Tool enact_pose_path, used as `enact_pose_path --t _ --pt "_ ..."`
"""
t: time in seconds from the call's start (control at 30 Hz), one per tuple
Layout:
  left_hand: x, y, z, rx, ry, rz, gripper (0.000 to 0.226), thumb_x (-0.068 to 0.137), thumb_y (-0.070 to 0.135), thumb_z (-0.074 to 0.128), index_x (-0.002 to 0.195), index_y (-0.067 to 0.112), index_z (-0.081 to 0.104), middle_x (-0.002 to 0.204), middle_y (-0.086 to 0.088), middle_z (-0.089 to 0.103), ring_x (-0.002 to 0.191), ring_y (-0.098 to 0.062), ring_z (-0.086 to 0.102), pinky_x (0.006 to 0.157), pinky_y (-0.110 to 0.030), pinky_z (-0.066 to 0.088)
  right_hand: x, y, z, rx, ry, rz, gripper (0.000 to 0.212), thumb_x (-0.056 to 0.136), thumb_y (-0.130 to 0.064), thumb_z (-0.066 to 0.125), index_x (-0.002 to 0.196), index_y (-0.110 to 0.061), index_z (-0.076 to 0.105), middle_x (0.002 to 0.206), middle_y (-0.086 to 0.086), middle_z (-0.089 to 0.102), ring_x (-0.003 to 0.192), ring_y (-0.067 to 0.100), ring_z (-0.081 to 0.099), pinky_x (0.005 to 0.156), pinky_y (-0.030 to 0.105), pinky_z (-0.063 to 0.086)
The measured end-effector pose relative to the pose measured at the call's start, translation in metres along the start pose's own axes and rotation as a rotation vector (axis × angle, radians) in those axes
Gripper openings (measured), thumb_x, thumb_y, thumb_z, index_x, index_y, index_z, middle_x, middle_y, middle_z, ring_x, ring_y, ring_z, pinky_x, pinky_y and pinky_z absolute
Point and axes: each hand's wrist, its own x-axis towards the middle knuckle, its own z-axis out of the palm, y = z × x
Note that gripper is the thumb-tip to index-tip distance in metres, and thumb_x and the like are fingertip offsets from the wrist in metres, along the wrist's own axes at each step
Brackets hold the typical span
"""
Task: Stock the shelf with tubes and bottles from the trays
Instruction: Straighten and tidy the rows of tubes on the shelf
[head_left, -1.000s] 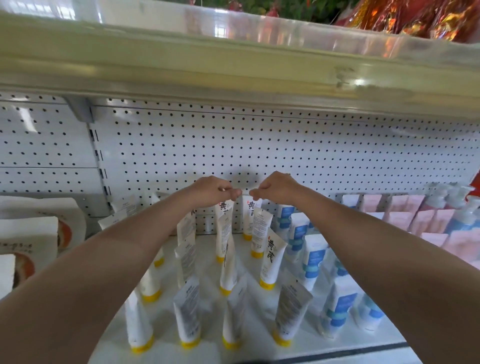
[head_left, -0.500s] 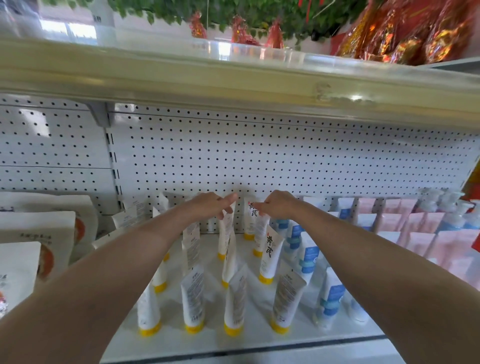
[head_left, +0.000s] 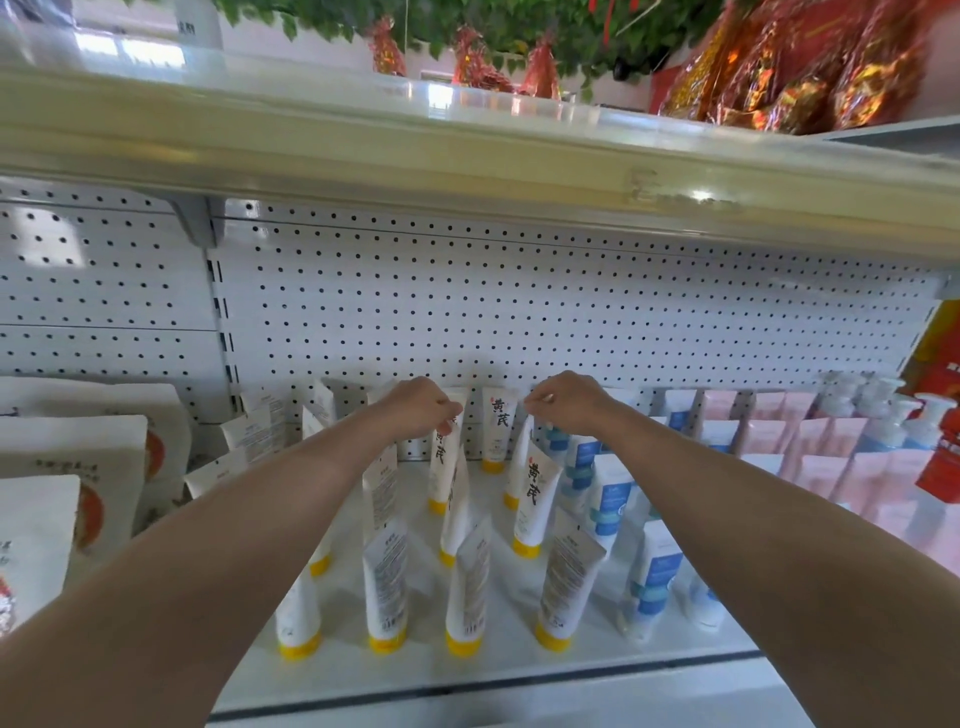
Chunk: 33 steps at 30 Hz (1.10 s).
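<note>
Several white tubes with yellow caps (head_left: 387, 597) stand cap-down in rows on the white shelf (head_left: 519, 662). My left hand (head_left: 421, 408) is curled over the crimped top of one white tube (head_left: 445, 462) in the back rows. My right hand (head_left: 566, 402) pinches the top of another white tube (head_left: 518, 467) just to the right. A back-row tube with black characters (head_left: 496, 428) stands between the two hands, touched by neither. Both forearms reach in from the front.
Blue-and-white tubes (head_left: 613, 499) stand right of the yellow-capped ones, then pink tubes (head_left: 831, 441) and pump bottles (head_left: 883, 415). White pouches (head_left: 67, 467) fill the left. A pegboard (head_left: 519, 312) backs the shelf, and an upper shelf edge (head_left: 467, 156) hangs overhead.
My hands met at one tube top, then moved apart, each onto a separate tube. The left fingers opened briefly and curled again. The view has tilted upward.
</note>
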Motion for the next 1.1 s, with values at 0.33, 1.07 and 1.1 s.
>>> enact_pose_path --t 0.33,1.07,1.1 --pt "0.005 -0.006 0.004 0.117 0.12 0.065 0.022 0.085 0.025 0.077 0.107 0.02 0.076 0.105 0.005 0.073 0.101 -0.012 0.066 0.084 -0.022 0.047 0.007 0.001 0.008 -0.016 0.03 0.008 0.018 0.088 -0.025 0.075 0.105 -0.032 0.077 0.092 -0.01 0.066 0.103 0.016 0.064 0.094 0.035 0.053" --pt "0.021 -0.009 0.005 0.254 0.211 0.031 0.01 0.082 0.035 0.078 0.076 0.029 0.074 0.092 0.002 0.072 0.092 -0.013 0.062 0.083 -0.038 0.057 0.037 0.002 0.021 0.053 0.038 0.005 0.004 0.082 -0.026 0.081 0.085 -0.028 0.08 0.085 -0.011 0.07 0.091 0.008 0.065 0.083 0.026 0.053" --pt "0.021 -0.008 0.006 0.257 0.212 0.033 0.01 0.082 0.036 0.078 0.077 0.028 0.074 0.09 0.002 0.072 0.09 -0.013 0.06 0.082 -0.037 0.057 0.038 0.002 0.022 0.049 0.038 0.0 0.005 0.082 -0.026 0.081 0.086 -0.028 0.08 0.085 -0.011 0.07 0.09 0.008 0.065 0.081 0.025 0.051"
